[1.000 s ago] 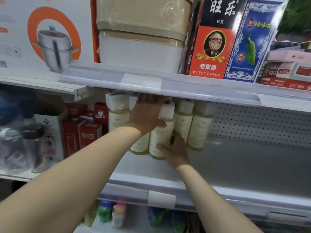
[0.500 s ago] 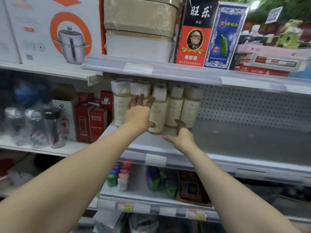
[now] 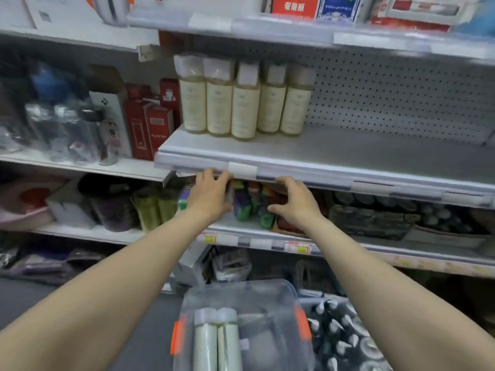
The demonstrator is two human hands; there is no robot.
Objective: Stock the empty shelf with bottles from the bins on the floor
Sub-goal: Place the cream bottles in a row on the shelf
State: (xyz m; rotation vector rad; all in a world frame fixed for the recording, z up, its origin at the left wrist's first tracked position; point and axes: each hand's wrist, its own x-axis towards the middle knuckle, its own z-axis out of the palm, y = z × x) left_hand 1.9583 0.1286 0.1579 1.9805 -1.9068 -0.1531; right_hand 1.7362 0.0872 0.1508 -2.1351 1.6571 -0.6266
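Head view: five bottles (image 3: 245, 103) stand in a row at the back left of the shelf (image 3: 348, 153), and the rest of it is bare. My left hand (image 3: 211, 195) and right hand (image 3: 293, 203) hang just below its front edge, fingers loosely curled, holding nothing. On the floor, the clear bin (image 3: 241, 293) holds two pale bottles (image 3: 214, 341). A second bin (image 3: 340, 330) beside it is full. I judge the stocking barely begun.

Left middle of frame: I see red boxes (image 3: 150, 124), wrapped clear flasks (image 3: 61, 129) beside them. Lower left: pink basin (image 3: 24, 212), green tubes (image 3: 155, 207) further right. Top edge: red card box (image 3: 294, 5) just beside blue card box (image 3: 337, 8). Just below centre: small colourful containers (image 3: 242, 207), blurred.
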